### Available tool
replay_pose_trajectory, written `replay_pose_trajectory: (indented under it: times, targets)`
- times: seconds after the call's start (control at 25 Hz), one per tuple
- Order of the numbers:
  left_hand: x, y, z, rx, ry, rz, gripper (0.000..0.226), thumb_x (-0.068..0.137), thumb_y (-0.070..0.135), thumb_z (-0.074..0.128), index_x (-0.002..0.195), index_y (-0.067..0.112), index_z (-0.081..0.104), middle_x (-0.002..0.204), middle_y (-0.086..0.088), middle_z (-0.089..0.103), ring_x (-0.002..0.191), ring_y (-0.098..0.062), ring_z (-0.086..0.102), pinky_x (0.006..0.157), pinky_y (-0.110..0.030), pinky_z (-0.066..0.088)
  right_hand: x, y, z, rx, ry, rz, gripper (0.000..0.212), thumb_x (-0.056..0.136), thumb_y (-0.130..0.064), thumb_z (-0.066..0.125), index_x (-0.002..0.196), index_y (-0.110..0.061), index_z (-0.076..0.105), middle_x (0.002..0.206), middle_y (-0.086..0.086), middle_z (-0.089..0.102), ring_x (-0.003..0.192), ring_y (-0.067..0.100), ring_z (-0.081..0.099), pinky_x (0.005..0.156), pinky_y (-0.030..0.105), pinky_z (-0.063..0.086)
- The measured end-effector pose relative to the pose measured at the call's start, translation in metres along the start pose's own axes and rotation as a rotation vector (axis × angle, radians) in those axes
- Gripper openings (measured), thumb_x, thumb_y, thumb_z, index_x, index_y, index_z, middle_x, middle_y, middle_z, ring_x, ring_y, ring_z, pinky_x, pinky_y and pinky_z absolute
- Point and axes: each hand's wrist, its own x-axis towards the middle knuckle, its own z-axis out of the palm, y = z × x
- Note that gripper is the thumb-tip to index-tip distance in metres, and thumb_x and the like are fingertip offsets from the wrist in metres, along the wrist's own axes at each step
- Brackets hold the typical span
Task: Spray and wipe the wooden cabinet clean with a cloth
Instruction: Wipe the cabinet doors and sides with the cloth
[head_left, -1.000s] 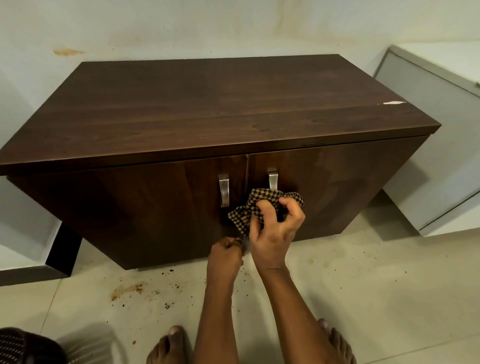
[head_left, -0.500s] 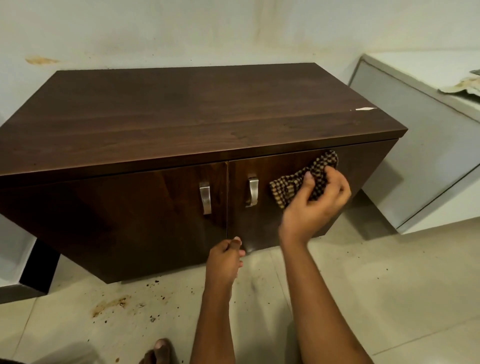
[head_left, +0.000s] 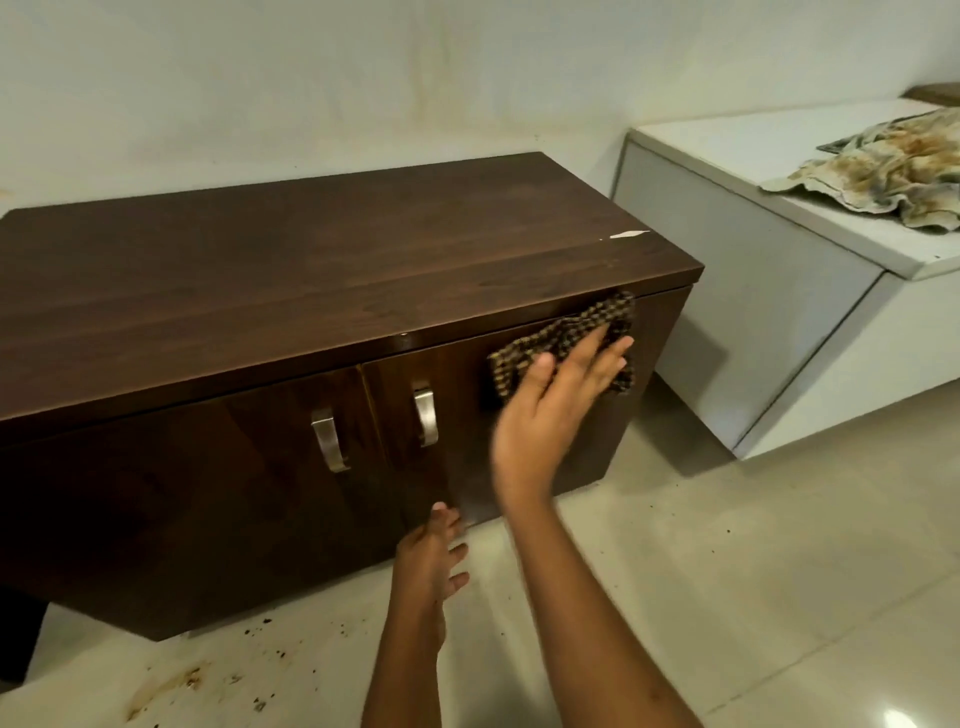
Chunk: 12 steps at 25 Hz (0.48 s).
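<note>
Dark cabinet (head_left: 311, 270) on speckled tile floor (head_left: 753, 571) — pale wall (head_left: 363, 78) behind.

Checkered cloth (head_left: 563, 343) flat against dark cabinet (head_left: 322, 291)

No readable text, labels or numbers anywhere

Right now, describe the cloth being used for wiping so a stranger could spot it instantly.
Find the dark wooden cabinet against the wall, then its right-hand door. Near that door's upper right corner, the right hand presses a small checked cloth flat; unlike the pale stained rag on the white counter, it is dark brown-and-tan check.
</note>
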Motion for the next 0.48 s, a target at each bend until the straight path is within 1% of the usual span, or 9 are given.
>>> replay_pose_trajectory:
  times: [0.08, 0.12, 0.16, 0.2, 0.24, 0.28, 0.36, 0.4, 0.48]
  targets:
    - [0.000, 0.000, 0.008, -0.042, 0.011, -0.041, 0.044, 0.102, 0.038, 0.038, 0.134, 0.012, 0.053, 0.139, -0.009, 0.054, 0.127, -0.031, 0.051, 0.099, -0.046, 0.042, -0.025, -0.002, 0.005, -0.065, -0.109, -0.187, 0.064, 0.103, -0.049, 0.025, 0.155, -0.030, -0.007, 0.162, -0.002, -0.016, 0.150, 0.020, -0.015, 0.119, 0.039, 0.010]
    - [0.001, 0.001, 0.012, -0.060, 0.009, -0.046, 0.043, 0.102, 0.038, 0.039, 0.134, 0.012, 0.052, 0.140, -0.010, 0.054, 0.127, -0.031, 0.050, 0.099, -0.047, 0.041, -0.026, 0.002, 0.005, -0.090, -0.146, -0.230, 0.065, 0.102, -0.053, 0.022, 0.153, -0.034, -0.011, 0.161, -0.006, -0.019, 0.149, 0.019, -0.017, 0.120, 0.042, 0.009]
    - [0.003, 0.001, 0.016, -0.078, -0.004, -0.041, 0.044, 0.102, 0.038, 0.039, 0.135, 0.011, 0.052, 0.139, -0.010, 0.054, 0.127, -0.031, 0.051, 0.100, -0.047, 0.041, -0.017, 0.006, 0.002, -0.085, -0.159, -0.221, 0.064, 0.101, -0.054, 0.021, 0.152, -0.037, -0.014, 0.160, -0.009, -0.021, 0.149, 0.017, -0.019, 0.120, 0.040, 0.006]
    - [0.003, 0.000, 0.019, -0.090, -0.033, -0.031, 0.047, 0.102, 0.040, 0.038, 0.136, 0.010, 0.051, 0.139, -0.010, 0.054, 0.127, -0.030, 0.051, 0.100, -0.047, 0.042, -0.001, 0.008, -0.003, -0.048, -0.141, -0.155, 0.064, 0.102, -0.052, 0.022, 0.151, -0.037, -0.015, 0.160, -0.009, -0.023, 0.148, 0.015, -0.020, 0.120, 0.036, 0.001]
    - [0.004, -0.001, 0.020, -0.098, -0.066, -0.024, 0.049, 0.102, 0.042, 0.036, 0.136, 0.010, 0.051, 0.140, -0.010, 0.054, 0.127, -0.029, 0.051, 0.099, -0.046, 0.042, 0.018, 0.008, -0.010, 0.008, -0.105, -0.042, 0.062, 0.103, -0.048, 0.024, 0.151, -0.035, -0.013, 0.160, -0.008, -0.023, 0.148, 0.014, -0.020, 0.119, 0.033, -0.003]
    - [0.006, -0.003, 0.019, -0.107, -0.101, -0.013, 0.051, 0.102, 0.044, 0.034, 0.136, 0.011, 0.051, 0.139, -0.009, 0.055, 0.128, -0.028, 0.051, 0.099, -0.045, 0.041, 0.040, 0.007, -0.018, 0.072, -0.059, 0.098, 0.061, 0.104, -0.044, 0.025, 0.152, -0.032, -0.010, 0.161, -0.006, -0.021, 0.148, 0.015, -0.019, 0.119, 0.033, -0.006]
    - [0.006, -0.007, 0.015, -0.159, -0.149, 0.016, 0.047, 0.101, 0.045, 0.036, 0.131, 0.012, 0.052, 0.135, -0.009, 0.056, 0.129, -0.028, 0.049, 0.100, -0.044, 0.039, 0.081, 0.006, -0.033, 0.177, 0.036, 0.352, 0.059, 0.105, -0.043, 0.023, 0.155, -0.028, -0.004, 0.163, -0.002, -0.015, 0.149, 0.018, -0.016, 0.121, 0.041, -0.006]
    - [0.006, -0.009, 0.013, -0.184, -0.160, 0.033, 0.044, 0.101, 0.043, 0.038, 0.128, 0.013, 0.053, 0.134, -0.010, 0.056, 0.129, -0.029, 0.049, 0.101, -0.045, 0.038, 0.091, 0.005, -0.038, 0.197, 0.068, 0.423, 0.059, 0.105, -0.044, 0.023, 0.156, -0.028, -0.001, 0.164, -0.001, -0.013, 0.150, 0.019, -0.014, 0.122, 0.044, -0.005]
    - [0.006, -0.008, 0.015, -0.204, -0.159, 0.029, 0.049, 0.101, 0.045, 0.035, 0.134, 0.012, 0.050, 0.139, -0.011, 0.053, 0.131, -0.030, 0.047, 0.104, -0.047, 0.037, 0.081, 0.000, -0.033, 0.183, 0.075, 0.439, 0.061, 0.104, -0.047, 0.024, 0.156, -0.027, -0.001, 0.164, -0.001, -0.013, 0.150, 0.018, -0.014, 0.122, 0.045, -0.003]
